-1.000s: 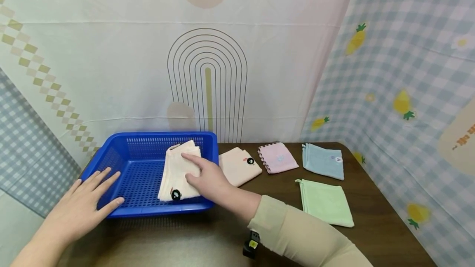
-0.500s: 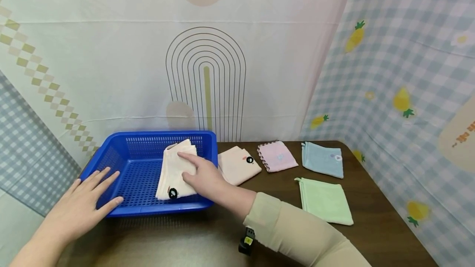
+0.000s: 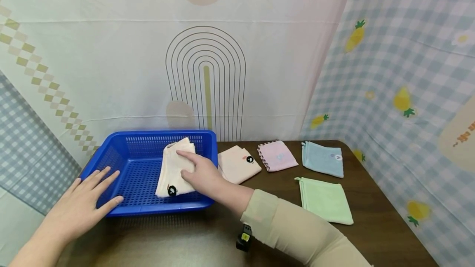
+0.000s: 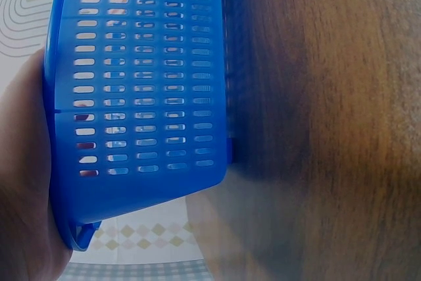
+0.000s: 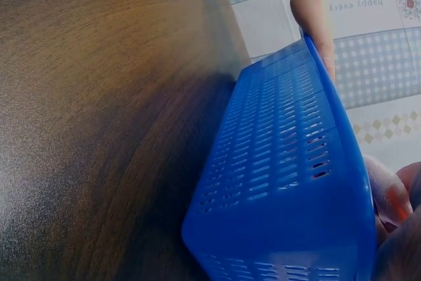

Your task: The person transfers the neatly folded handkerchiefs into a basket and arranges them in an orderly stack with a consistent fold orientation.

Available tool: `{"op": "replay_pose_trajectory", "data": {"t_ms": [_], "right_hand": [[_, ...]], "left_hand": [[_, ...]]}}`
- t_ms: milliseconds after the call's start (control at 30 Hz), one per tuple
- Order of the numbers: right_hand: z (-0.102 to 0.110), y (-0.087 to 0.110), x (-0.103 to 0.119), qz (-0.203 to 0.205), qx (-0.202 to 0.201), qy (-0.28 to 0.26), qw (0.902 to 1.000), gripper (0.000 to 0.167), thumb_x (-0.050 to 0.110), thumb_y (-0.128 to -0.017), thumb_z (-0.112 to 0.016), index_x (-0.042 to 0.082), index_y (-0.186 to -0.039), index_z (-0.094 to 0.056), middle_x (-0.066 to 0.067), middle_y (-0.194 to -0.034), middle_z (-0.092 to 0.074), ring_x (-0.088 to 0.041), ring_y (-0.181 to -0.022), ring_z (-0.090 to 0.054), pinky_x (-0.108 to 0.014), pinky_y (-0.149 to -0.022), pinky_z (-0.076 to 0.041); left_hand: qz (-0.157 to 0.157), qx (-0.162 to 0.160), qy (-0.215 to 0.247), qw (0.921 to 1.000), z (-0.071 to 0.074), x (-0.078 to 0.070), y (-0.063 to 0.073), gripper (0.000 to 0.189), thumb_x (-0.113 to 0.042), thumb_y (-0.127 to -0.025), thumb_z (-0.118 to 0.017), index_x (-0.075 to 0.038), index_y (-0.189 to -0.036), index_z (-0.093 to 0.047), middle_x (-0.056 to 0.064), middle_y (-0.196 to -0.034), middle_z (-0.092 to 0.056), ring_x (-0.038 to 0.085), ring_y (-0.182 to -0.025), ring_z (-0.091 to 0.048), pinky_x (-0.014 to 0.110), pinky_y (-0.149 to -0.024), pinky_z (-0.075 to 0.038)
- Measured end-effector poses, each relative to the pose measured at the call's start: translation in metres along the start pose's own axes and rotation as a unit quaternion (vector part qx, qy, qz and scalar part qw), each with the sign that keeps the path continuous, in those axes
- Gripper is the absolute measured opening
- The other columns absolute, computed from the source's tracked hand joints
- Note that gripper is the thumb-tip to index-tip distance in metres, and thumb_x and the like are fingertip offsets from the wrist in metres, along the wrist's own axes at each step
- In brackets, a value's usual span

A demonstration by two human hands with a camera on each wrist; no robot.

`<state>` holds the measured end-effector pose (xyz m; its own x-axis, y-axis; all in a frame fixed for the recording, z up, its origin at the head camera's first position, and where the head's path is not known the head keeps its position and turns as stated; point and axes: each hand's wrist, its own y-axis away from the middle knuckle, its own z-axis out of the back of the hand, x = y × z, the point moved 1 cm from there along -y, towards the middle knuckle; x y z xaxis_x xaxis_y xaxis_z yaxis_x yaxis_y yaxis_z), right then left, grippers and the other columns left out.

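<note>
A blue slotted plastic basket [image 3: 163, 208] stands at the left of the table. My left hand [image 3: 79, 205] rests on its left rim, fingers spread and straight; in the left wrist view the hand [image 4: 23, 162] lies along the rim. My right hand [image 3: 202, 174] reaches over the basket's right rim and holds a folded cream towel [image 3: 170, 172] inside. Index finger and thumb lie on top of it; the other fingers are hidden. A black round patch shows near its front edge. In the right wrist view my right hand [image 5: 404, 248] is partly seen behind the rim.
Right of the basket lies another folded cream towel [image 3: 239, 166]. Farther right are a pink towel [image 3: 278, 158], a blue towel [image 3: 323, 160] and a green towel [image 3: 326, 201] on the dark wooden table [image 3: 375, 217]. Patterned cloth [image 3: 278, 73] hangs along the table's back and sides.
My right hand and the cream towel have shifted slightly left and back within the basket. The left hand stays on the rim.
</note>
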<state>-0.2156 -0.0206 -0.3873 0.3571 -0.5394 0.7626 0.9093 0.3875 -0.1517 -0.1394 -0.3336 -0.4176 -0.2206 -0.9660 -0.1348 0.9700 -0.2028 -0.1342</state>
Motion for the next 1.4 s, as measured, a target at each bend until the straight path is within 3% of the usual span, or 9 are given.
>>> {"op": "replay_pose_trajectory", "data": {"t_ms": [700, 767, 833, 1000, 1233, 1400], "right_hand": [[-0.006, -0.012, 0.006, 0.002, 0.022, 0.047, 0.9986, 0.058, 0.015, -0.09, -0.065, 0.033, -0.144, -0.054, 0.001, -0.139, -0.059, -0.009, -0.101, -0.055, -0.022, -0.08, -0.047], [-0.007, -0.013, 0.007, 0.0, 0.025, 0.047, 0.9986, 0.058, 0.014, -0.09, -0.065, 0.033, -0.143, -0.054, 0.002, -0.138, -0.06, -0.008, -0.096, -0.054, -0.021, -0.075, -0.046], [-0.009, -0.014, 0.007, -0.003, 0.031, 0.044, 0.9986, 0.059, 0.013, -0.09, -0.064, 0.034, -0.144, -0.053, 0.003, -0.135, -0.061, -0.01, -0.08, -0.053, -0.021, -0.063, -0.045], [-0.013, -0.015, 0.007, -0.009, 0.044, 0.043, 0.998, 0.06, 0.012, -0.091, -0.062, 0.035, -0.145, -0.052, 0.003, -0.13, -0.061, -0.013, -0.055, -0.038, -0.024, -0.048, -0.037], [-0.016, -0.016, 0.009, -0.021, 0.052, 0.051, 0.9971, 0.06, 0.012, -0.092, -0.061, 0.036, -0.146, -0.05, 0.004, -0.138, -0.058, -0.014, -0.059, -0.045, -0.025, -0.049, -0.038], [-0.019, -0.02, 0.008, -0.021, 0.052, 0.063, 0.9964, 0.06, 0.012, -0.091, -0.062, 0.035, -0.146, -0.05, 0.005, -0.141, -0.056, -0.011, -0.08, -0.053, -0.024, -0.057, -0.043]], "left_hand": [[-0.013, -0.019, -0.003, 0.9997, 0.0, 0.002, 0.001, 0.079, -0.059, -0.095, -0.054, -0.011, -0.155, -0.034, 0.026, -0.156, -0.031, 0.053, -0.14, -0.027, 0.048, -0.114, 0.022], [-0.015, -0.02, -0.002, 0.9997, -0.001, 0.002, 0.001, 0.078, -0.059, -0.095, -0.054, -0.012, -0.155, -0.035, 0.026, -0.156, -0.032, 0.053, -0.14, -0.027, 0.048, -0.114, 0.022], [-0.014, -0.019, -0.002, 0.9997, -0.001, 0.002, 0.001, 0.079, -0.059, -0.095, -0.054, -0.011, -0.155, -0.035, 0.026, -0.156, -0.032, 0.053, -0.139, -0.027, 0.049, -0.114, 0.022], [-0.006, -0.008, -0.004, 0.9999, -0.002, 0.002, 0.0, 0.08, -0.061, -0.095, -0.052, -0.01, -0.154, -0.036, 0.027, -0.156, -0.031, 0.054, -0.139, -0.027, 0.051, -0.114, 0.022], [-0.004, -0.005, -0.003, 1.0, -0.002, 0.002, 0.0, 0.08, -0.062, -0.095, -0.052, -0.009, -0.154, -0.036, 0.027, -0.156, -0.031, 0.054, -0.139, -0.027, 0.052, -0.114, 0.021], [-0.004, -0.002, -0.002, 1.0, -0.002, 0.001, 0.0, 0.08, -0.062, -0.095, -0.052, -0.009, -0.154, -0.036, 0.027, -0.156, -0.031, 0.054, -0.138, -0.028, 0.052, -0.114, 0.021]]}}
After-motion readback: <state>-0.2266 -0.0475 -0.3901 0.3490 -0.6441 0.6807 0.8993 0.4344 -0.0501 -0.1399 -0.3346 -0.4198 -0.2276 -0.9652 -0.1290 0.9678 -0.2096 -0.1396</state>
